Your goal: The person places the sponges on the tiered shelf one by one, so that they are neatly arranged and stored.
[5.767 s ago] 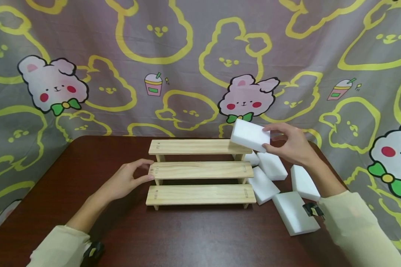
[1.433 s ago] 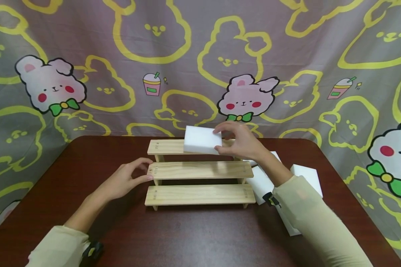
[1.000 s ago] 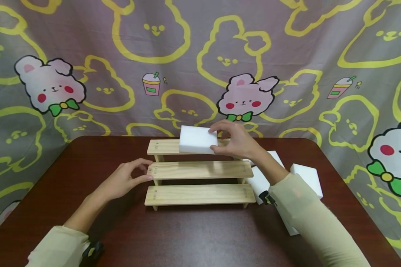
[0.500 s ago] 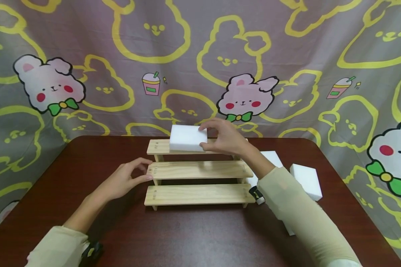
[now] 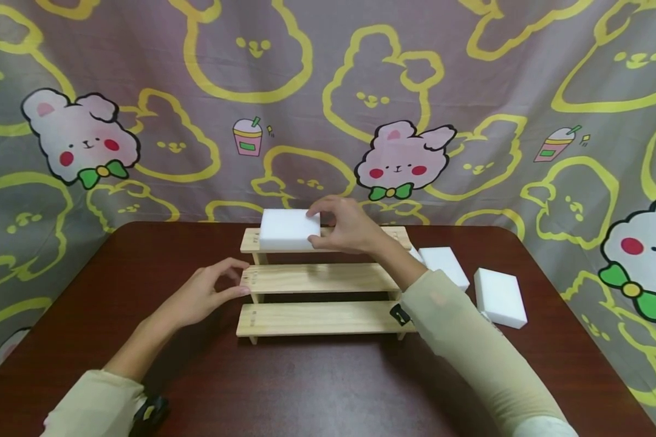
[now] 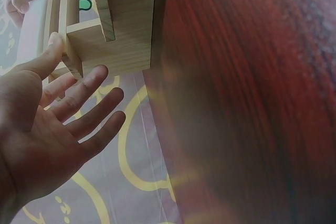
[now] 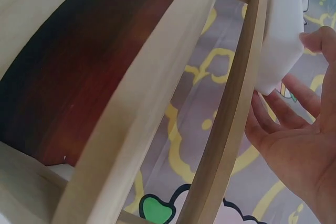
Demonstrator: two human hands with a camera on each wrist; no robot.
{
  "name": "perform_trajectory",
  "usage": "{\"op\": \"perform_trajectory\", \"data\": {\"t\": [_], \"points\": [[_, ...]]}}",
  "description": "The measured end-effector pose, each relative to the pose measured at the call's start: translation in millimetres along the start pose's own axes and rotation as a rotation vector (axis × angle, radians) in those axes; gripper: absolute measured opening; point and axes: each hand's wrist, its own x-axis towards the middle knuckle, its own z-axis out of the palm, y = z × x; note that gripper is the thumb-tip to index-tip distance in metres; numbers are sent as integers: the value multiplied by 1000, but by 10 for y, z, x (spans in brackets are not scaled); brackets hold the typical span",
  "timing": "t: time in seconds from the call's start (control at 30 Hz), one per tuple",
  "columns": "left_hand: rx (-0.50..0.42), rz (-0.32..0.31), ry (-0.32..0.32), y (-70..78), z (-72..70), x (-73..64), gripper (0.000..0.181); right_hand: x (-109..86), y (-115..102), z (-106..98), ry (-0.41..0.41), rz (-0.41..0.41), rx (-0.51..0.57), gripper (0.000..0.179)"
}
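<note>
Right hand (image 5: 345, 226) grips white block (image 5: 285, 232), shelf's (image 5: 311, 278) 11 o'clock | left hand (image 5: 201, 297) pinches shelf's 9 o'clock end

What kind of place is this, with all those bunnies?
Probably a small indoor work corner, though I can't tell if it's a home or a studio. A bunny-patterned cloth hangs behind a dark brown table, where a three-tier wooden rack stands with white blocks beside it.
</note>
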Motion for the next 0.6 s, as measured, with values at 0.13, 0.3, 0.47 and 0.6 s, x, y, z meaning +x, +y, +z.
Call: {"op": "perform_trajectory", "data": {"t": [0.13,0.3,0.47,0.6], "points": [[6,3,5,-7,10,-1,40,29,-5,14,-21,27,0,41],[12,-7,5,-22,21,10,40,50,12,22,-33,44,-20,41],[18,-16,0,-36,19,10,40,53,35,30,-37,36,-35,41],[21,-20,-1,-28,14,6,40,43,40,26,-33,25,-27,40]]}}
